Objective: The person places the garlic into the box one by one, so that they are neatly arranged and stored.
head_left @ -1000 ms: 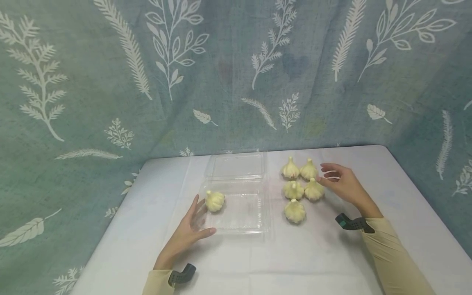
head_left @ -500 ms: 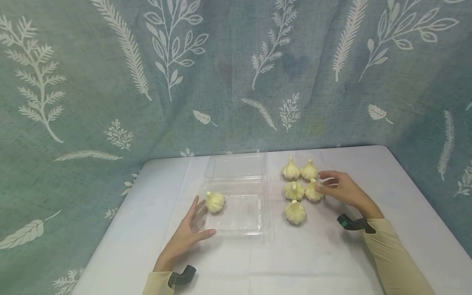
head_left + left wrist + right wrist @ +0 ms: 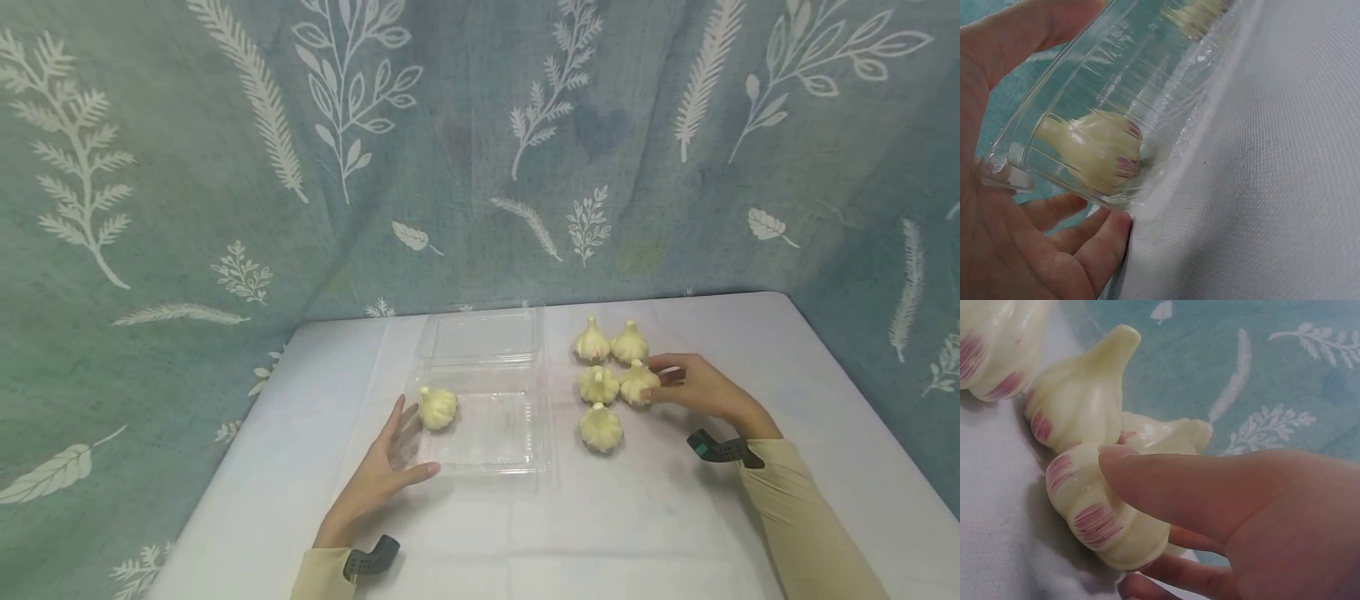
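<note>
In the head view a clear hinged plastic container (image 3: 480, 454) lies with its lid (image 3: 483, 335) folded back. One garlic bulb (image 3: 437, 408) rests in its left side; the left wrist view shows this bulb (image 3: 1100, 150) through the clear wall. My left hand (image 3: 375, 475) spans the near left corner, thumb and fingers spread and touching the container's sides. To the right, my right hand (image 3: 697, 385) pinches a garlic bulb (image 3: 636, 383) between thumb and fingers. In the right wrist view the thumb lies across that purple-streaked bulb (image 3: 1110, 512), and some fingers are partly hidden behind it.
Several other garlic bulbs stand close by: two at the back, a left one (image 3: 591, 342) and a right one (image 3: 629, 343), a middle one (image 3: 597, 386) and a front one (image 3: 601, 429). A white cloth (image 3: 585, 525) covers the table. A patterned curtain (image 3: 465, 167) hangs behind.
My right hand has moved slightly down and its thumb and fingers have closed round the nearest garlic bulb. The left hand and the container have stayed in place.
</note>
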Motion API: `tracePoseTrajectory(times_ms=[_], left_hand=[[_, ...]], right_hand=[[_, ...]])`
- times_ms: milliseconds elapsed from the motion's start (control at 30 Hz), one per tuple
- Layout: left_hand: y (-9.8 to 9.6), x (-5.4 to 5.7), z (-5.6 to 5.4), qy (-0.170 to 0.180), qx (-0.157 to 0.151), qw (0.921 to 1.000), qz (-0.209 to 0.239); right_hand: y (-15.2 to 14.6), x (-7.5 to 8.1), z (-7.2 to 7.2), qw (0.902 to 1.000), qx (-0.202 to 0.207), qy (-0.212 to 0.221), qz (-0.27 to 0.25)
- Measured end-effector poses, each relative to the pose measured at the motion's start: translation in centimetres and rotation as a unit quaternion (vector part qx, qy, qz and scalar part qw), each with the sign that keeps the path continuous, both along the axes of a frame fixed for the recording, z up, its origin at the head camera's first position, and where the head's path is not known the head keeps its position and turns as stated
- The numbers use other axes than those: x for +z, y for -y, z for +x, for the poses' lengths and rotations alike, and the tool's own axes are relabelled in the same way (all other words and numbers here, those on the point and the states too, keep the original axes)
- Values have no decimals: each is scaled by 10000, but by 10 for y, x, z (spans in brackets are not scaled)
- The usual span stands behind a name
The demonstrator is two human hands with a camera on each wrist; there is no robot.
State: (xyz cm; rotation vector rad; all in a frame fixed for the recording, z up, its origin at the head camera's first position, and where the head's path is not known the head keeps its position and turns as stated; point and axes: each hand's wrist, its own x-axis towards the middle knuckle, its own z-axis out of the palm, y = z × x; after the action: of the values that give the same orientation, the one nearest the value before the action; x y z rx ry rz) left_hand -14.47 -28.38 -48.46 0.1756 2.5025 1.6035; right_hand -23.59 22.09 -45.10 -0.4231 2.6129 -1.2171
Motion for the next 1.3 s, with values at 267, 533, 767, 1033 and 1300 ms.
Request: tracePoseTrajectory(times_ms=[267, 533, 767, 1033, 1300], left_hand=[[-1, -1, -1, -2, 56, 9999, -123], [1, -3, 0, -2, -28, 10000, 6], [0, 1, -2, -34, -117, 9998, -138], [1, 1, -3, 49, -99, 9998, -149], [0, 1, -2, -1, -96, 9998, -162]], right_hand=[[-4, -7, -2, 10000, 63, 10, -63], [-3, -9, -3, 10000, 63, 49, 16], [-3, -13, -7, 9999, -83, 121, 51], [-2, -13, -7, 9996, -156, 184, 159], [-2, -11, -6, 9994, -240, 220, 151]])
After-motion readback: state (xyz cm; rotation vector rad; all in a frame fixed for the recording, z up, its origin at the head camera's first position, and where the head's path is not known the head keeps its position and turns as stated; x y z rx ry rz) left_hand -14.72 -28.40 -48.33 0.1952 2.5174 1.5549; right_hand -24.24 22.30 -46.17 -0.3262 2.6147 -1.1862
